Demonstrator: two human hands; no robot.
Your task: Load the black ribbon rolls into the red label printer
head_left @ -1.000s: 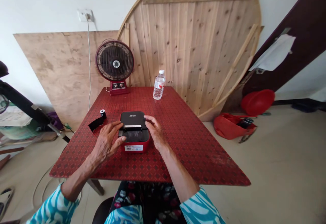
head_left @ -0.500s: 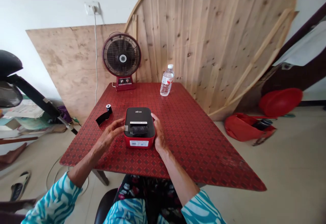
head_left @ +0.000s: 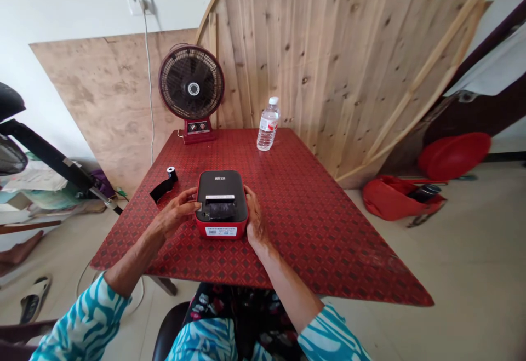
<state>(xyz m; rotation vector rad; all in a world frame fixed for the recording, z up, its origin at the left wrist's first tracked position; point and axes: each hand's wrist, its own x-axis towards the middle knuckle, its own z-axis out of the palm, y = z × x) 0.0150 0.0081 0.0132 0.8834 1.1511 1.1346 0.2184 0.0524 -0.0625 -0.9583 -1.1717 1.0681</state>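
Observation:
A red label printer point(head_left: 222, 184) with a black top sits on the patterned red table near its front edge. Dark material shows at the slot in its lid, and a white printed sticker is on its front side. My left hand point(head_left: 176, 212) holds the printer's left side, its thumb near the top edge and its fingers along the flank. Along the opposite side, my right hand point(head_left: 255, 219) is wrapped with fingers reaching toward the back corner. A small black roll point(head_left: 171, 173) with a loose tail lies on the table, left of the printer.
A maroon fan point(head_left: 192, 88) and a water bottle point(head_left: 268, 125) stand at the table's point(head_left: 304, 229) far side. Wooden boards point(head_left: 320, 65) lean behind it. A red bag point(head_left: 384, 202) lies on the floor at right; a black pole point(head_left: 45, 155) slants at left.
The camera view has shifted slightly. Both hands stay at the printer's sides; the left fingers sit a little differently against its edge. The printer has hardly moved on the table.

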